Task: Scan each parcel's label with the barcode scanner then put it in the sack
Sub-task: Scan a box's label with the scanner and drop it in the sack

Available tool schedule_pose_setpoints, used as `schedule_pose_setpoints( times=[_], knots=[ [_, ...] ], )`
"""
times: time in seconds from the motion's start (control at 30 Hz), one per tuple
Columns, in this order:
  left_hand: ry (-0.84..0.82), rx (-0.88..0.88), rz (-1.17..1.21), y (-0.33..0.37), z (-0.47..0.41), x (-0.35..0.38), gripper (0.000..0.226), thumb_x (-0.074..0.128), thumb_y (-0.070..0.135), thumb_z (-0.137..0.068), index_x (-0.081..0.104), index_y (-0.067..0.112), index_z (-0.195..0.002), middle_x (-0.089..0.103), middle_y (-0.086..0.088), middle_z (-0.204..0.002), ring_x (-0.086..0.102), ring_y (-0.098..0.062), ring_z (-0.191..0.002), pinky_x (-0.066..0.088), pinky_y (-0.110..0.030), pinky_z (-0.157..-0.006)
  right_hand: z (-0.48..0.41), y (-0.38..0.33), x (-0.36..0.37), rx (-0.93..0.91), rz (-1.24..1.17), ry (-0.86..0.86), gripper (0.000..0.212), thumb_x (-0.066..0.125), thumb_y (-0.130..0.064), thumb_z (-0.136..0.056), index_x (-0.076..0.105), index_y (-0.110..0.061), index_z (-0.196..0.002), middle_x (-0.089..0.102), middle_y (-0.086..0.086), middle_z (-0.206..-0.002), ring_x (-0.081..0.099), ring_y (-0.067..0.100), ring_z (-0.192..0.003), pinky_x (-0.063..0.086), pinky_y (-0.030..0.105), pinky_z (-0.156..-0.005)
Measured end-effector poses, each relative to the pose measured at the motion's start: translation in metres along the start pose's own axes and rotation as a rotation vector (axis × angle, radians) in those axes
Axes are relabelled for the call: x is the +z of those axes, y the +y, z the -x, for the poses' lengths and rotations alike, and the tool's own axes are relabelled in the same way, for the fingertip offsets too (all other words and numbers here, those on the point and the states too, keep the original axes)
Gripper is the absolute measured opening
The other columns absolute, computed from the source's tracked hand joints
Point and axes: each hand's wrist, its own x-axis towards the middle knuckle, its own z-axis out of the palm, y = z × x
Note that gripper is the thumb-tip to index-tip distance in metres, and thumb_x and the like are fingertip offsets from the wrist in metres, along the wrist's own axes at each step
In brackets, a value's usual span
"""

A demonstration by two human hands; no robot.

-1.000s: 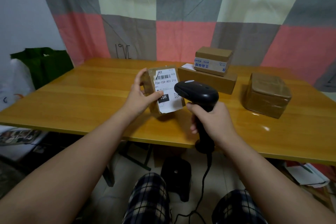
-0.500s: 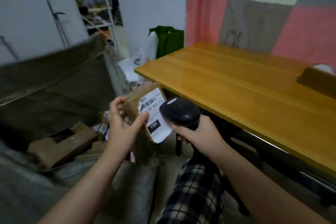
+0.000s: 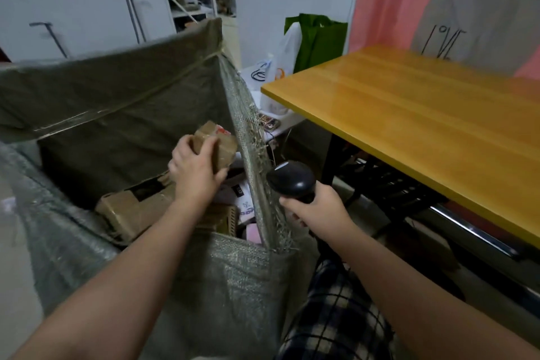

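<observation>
Status: drop-in step for the parcel in hand. Left grip (image 3: 194, 172) is curled over a small brown parcel (image 3: 217, 140), fingers wrapped over its near edge, parcel fully held and tilted w/ one corner up. Parcel is over the open mouth of the sack (image 3: 117, 102), inside the line of the rim, just left of the frayed right edge and above the heap. Not yet let go.

Label face is not readable from this view, only a bit of red print on the upper face, so the scan can't be confirmed from the pic. Judgement: parcel is at the sack and not at the scanner, so the scan for this one is prob. done and only the release is left.

Right grip (image 3: 315, 210) is closed round the handle of the barcode scanner (image 3: 292, 180). Scanner head is up, outside the sack, w/ the frayed edge between it and the parcel. Trigger finger can't be made out.

Done so far (judged): several brown parcels (image 3: 128, 213) lie in the sack bottom w/ white and pink packets beside them, so a fair no. are already through.

Left to do: let this parcel go, then the next one, if any. Table (image 3: 423, 102) is only partly in frame at right and its far end is cut off, so no. of parcels waiting = can't tell.

Misc: green bag (image 3: 318, 41) and white plastic bag (image 3: 287, 50) sit past the table corner, not part of the task.
</observation>
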Motion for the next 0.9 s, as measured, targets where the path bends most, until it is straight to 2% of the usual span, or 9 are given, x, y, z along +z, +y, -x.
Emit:
schedule_pose_setpoints(
  times=[0.13,0.2,0.3,0.4,0.5,0.6,0.7,0.83,0.9],
  knots=[
    [-0.186,-0.012,0.027,0.013,-0.019,0.028,0.077,0.069,0.050,-0.080,0.031,0.036,-0.145,0.023,-0.019,-0.146,0.029,-0.038,-0.130,0.031,-0.051,-0.106,-0.011,0.005,-0.013,0.038,-0.022,0.097,0.021,0.077,-0.024,-0.081,0.063,-0.023,-0.097,0.070,0.003,-0.085,0.066,0.019,-0.077,0.056,0.040,-0.073],
    [-0.158,0.015,0.024,0.016,-0.019,0.030,0.074,0.067,0.047,-0.082,0.031,0.036,-0.146,0.021,-0.018,-0.149,0.026,-0.038,-0.134,0.027,-0.051,-0.108,-0.014,0.004,-0.021,0.040,-0.039,0.123,0.024,0.076,-0.023,-0.081,0.063,-0.022,-0.101,0.069,0.002,-0.085,0.067,0.019,-0.077,0.057,0.038,-0.072],
    [-0.066,0.101,0.043,0.031,-0.010,0.023,0.065,0.067,0.037,-0.084,0.040,0.026,-0.142,0.024,-0.017,-0.150,0.024,-0.037,-0.136,0.025,-0.052,-0.109,-0.011,-0.001,-0.035,0.033,-0.045,0.140,0.025,0.073,-0.020,-0.084,0.061,-0.018,-0.107,0.068,0.002,-0.081,0.066,0.015,-0.066,0.056,0.032,-0.063],
    [-0.050,0.184,0.094,0.061,-0.001,0.011,0.056,0.064,0.033,-0.086,0.044,0.021,-0.137,0.029,-0.013,-0.147,0.025,-0.034,-0.136,0.023,-0.050,-0.110,-0.004,-0.005,-0.050,0.021,-0.060,0.171,0.020,0.072,-0.017,-0.085,0.062,-0.020,-0.101,0.067,0.001,-0.075,0.064,0.013,-0.061,0.056,0.033,-0.062],
    [-0.087,0.306,0.163,0.106,0.007,0.001,0.051,0.060,0.032,-0.090,0.045,0.020,-0.136,0.040,-0.008,-0.139,0.032,-0.030,-0.130,0.026,-0.044,-0.107,0.012,-0.010,-0.075,0.007,-0.049,0.233,0.014,0.072,-0.020,-0.085,0.063,-0.021,-0.095,0.068,0.006,-0.071,0.063,0.015,-0.058,0.055,0.030,-0.059],
    [-0.139,0.443,0.253,0.162,0.018,-0.003,0.047,0.057,0.032,-0.092,0.046,0.018,-0.135,0.047,-0.006,-0.133,0.039,-0.028,-0.126,0.031,-0.041,-0.104,0.033,-0.014,-0.114,0.020,-0.094,0.350,0.009,0.071,-0.018,-0.086,0.063,-0.019,-0.090,0.067,0.005,-0.073,0.061,0.017,-0.056,0.053,0.034,-0.060],
    [-0.191,0.572,0.322,0.225,0.032,-0.002,0.045,0.056,0.033,-0.093,0.047,0.018,-0.135,0.048,-0.004,-0.131,0.041,-0.026,-0.124,0.034,-0.040,-0.102,0.062,-0.014,-0.166,0.054,-0.140,0.494,0.012,0.071,-0.018,-0.086,0.064,-0.012,-0.094,0.064,0.004,-0.071,0.059,0.018,-0.054,0.051,0.033,-0.059],
    [-0.295,0.722,0.429,0.314,0.058,0.009,0.045,0.056,0.034,-0.092,0.048,0.018,-0.134,0.048,-0.004,-0.132,0.043,-0.026,-0.124,0.037,-0.041,-0.102,0.112,-0.004,-0.242,0.099,-0.224,0.713,0.008,0.070,-0.017,-0.086,0.064,-0.013,-0.090,0.064,0.010,-0.073,0.058,0.020,-0.054,0.051,0.031,-0.055],
    [-0.347,0.797,0.459,0.358,0.077,0.021,0.046,0.058,0.034,-0.091,0.049,0.017,-0.133,0.049,-0.006,-0.132,0.043,-0.027,-0.124,0.038,-0.042,-0.103,0.137,0.004,-0.275,0.109,-0.256,0.827,0.006,0.069,-0.015,-0.087,0.064,-0.014,-0.091,0.065,0.009,-0.076,0.059,0.021,-0.056,0.053,0.033,-0.059]
  ],
)
